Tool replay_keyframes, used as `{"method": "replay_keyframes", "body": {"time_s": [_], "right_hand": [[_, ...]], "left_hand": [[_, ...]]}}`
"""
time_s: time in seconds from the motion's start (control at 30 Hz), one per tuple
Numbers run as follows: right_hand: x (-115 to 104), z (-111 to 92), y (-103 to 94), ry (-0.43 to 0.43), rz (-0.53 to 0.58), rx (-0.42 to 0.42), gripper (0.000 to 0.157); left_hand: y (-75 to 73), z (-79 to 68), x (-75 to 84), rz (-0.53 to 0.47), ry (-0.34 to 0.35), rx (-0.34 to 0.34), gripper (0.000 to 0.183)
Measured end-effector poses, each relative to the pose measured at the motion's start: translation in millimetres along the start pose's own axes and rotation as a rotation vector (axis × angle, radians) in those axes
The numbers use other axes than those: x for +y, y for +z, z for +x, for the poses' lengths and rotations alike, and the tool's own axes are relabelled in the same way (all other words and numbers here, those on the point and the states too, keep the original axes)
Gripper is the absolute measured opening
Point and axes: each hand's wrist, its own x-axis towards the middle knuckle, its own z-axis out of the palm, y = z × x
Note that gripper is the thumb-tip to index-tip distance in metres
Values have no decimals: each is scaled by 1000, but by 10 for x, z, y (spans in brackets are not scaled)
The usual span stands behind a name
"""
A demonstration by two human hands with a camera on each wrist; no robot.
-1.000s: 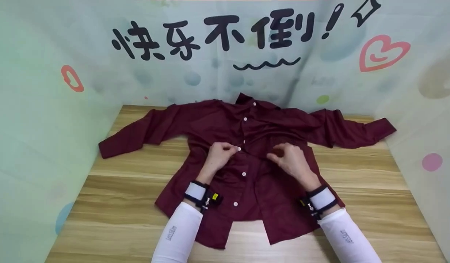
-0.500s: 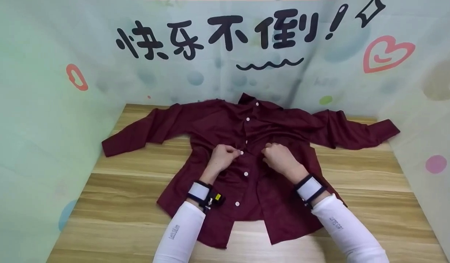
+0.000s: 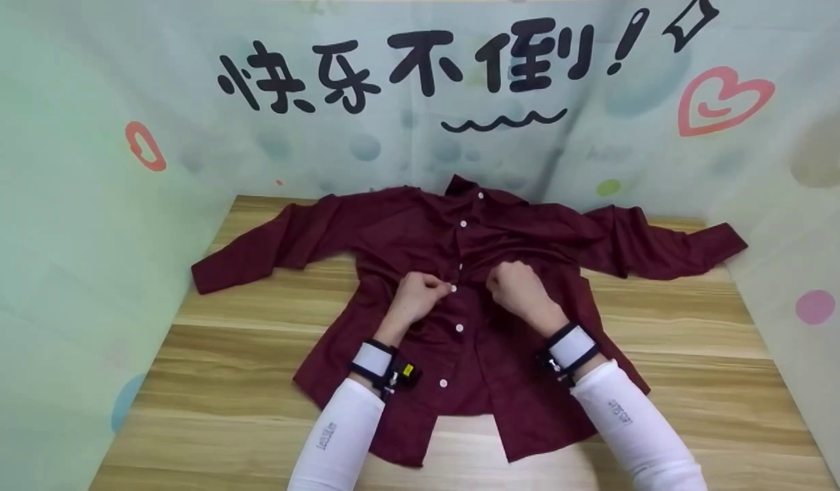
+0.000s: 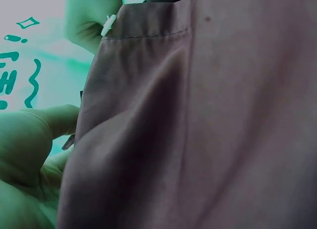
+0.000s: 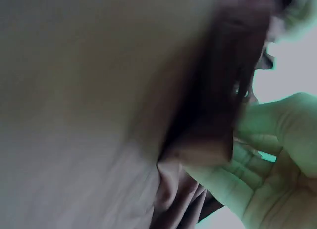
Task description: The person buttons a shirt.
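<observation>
A dark red long-sleeved shirt (image 3: 406, 225) lies front up, with white buttons (image 3: 459, 328) down its front. My left hand (image 3: 414, 300) pinches the front edge of its left panel, at a white button (image 4: 108, 25) level with the fingertips. A short gap to the right, my right hand (image 3: 522, 290) grips the front edge of the right panel. The right wrist view shows a fold of that cloth (image 5: 203, 149) between thumb and fingers. Above the hands the front is closed; below them the two panels spread apart. Much of both wrist views is covered by cloth.
The shirt rests on a wooden table (image 3: 243, 382), its sleeves stretched out to both sides and its collar (image 3: 488, 192) near the back wall. A printed fabric backdrop (image 3: 365, 123) encloses the back and sides. Each forearm wears a white sleeve and a wrist camera (image 3: 405, 372).
My right hand has moved left, closer to my left hand, and its fingers have closed on the right panel's edge. My left hand keeps its pinch at the button, slightly lower in view.
</observation>
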Motion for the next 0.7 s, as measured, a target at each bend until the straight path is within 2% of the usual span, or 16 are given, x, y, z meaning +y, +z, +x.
{"method": "replay_keyframes", "body": {"time_s": [0.1,0.17,0.27,0.33,0.53,0.7], "right_hand": [[0,21,-84,198,270,-41,12],[7,25,-111,297,461,-69,14],[15,16,-109,402,722,-82,20],[19,3,-90,440,859,-75,23],[21,-52,26,473,1085,-43,26],[4,-70,118,493,1189,-8,24]], "left_hand": [[5,-9,11,8,-4,-7,20],[8,-17,12,13,-7,-5,20],[15,-28,16,9,-11,-3,19],[22,-30,22,2,-9,-1,19],[61,-12,47,-37,6,16,19],[87,-1,49,-45,60,47,19]]}}
